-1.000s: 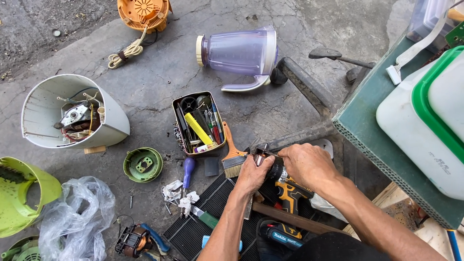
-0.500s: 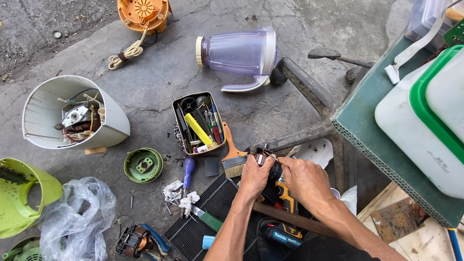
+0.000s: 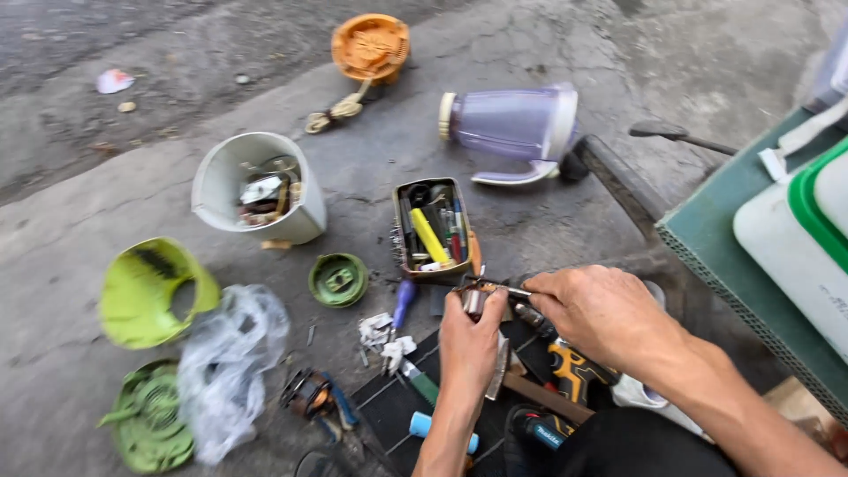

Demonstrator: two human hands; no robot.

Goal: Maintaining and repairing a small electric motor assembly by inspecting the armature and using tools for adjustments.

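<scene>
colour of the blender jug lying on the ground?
Translucent pale purple, with a cream ring at one end. The blender jug shows best in the head view, the only one here.

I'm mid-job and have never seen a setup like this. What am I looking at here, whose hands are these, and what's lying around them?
This is a single view from a camera worn on a person's head, looking down at their own bare hands over a concrete floor. The left hand holds a small metal part; the right hand works a thin tool against it. Just beyond lies an open tin of hand tools. Further off are a purple blender jug on its side, a white tub of scrap, green plastic housings and an orange fan part.
</scene>
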